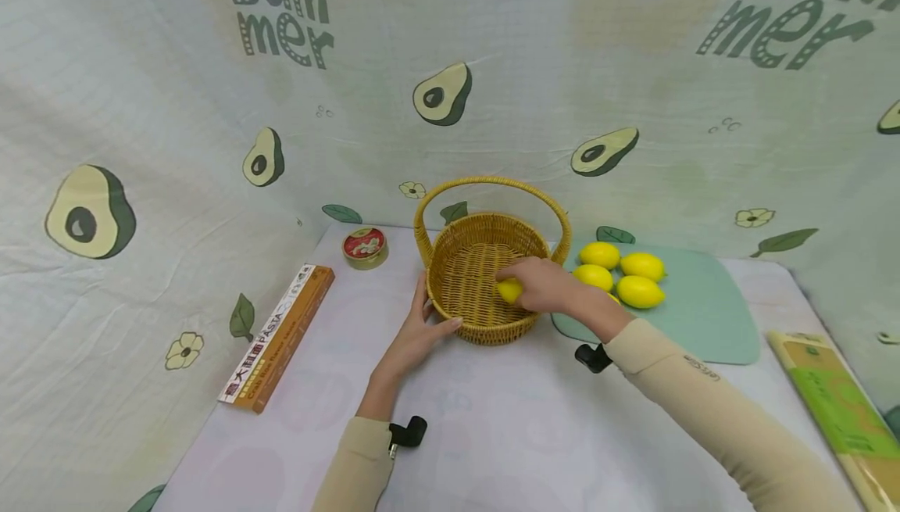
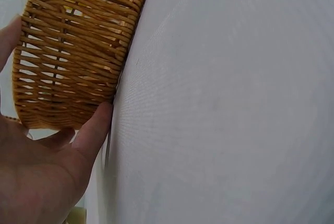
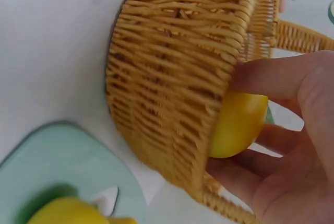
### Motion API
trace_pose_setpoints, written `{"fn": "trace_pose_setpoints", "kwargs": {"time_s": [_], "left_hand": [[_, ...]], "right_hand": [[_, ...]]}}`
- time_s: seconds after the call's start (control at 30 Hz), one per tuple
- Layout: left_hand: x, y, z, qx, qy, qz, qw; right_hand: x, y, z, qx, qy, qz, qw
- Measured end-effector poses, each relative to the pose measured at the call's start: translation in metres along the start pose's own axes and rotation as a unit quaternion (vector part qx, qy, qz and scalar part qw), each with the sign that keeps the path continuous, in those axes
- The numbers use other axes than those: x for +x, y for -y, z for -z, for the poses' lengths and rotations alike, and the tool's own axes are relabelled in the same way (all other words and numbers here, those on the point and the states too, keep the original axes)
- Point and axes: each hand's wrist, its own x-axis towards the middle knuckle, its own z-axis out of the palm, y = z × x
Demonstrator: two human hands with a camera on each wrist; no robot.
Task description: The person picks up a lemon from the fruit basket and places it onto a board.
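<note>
Nearest, the left hand (image 1: 419, 332) lay flat-fingered against the wicker basket's (image 1: 469, 316) outer wall, gripping nothing, on the desk (image 1: 492, 434). Just past it, the right hand (image 1: 544, 284) reached over the rim, fingers wrapped round a lemon (image 1: 509, 290) inside the basket. Beyond, to the right, four more lemons (image 1: 640, 291) sat on the green mat (image 1: 710, 316).

"Summer" printed on the backdrop cloth (image 1: 284, 19), "PASTA" on the long orange box (image 1: 277, 336)
</note>
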Motion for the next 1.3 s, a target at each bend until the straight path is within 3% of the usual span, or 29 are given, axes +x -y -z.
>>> {"fn": "trace_pose_setpoints", "kwargs": {"time_s": [0.3, 0.57, 1.3], "left_hand": [[-0.001, -0.002, 0.002, -0.011, 0.002, 0.002, 0.9999], [-0.009, -0.025, 0.003, -0.019, 0.028, 0.019, 0.9993], [-0.014, -0.033, -0.001, -0.016, 0.028, 0.019, 0.9993]], "right_hand": [[-0.025, -0.004, 0.022, 0.038, -0.008, 0.021, 0.999], [-0.052, -0.012, 0.036, 0.047, -0.013, 0.018, 0.999], [-0.137, -0.086, 0.022, 0.015, -0.07, -0.059, 0.996]]}}
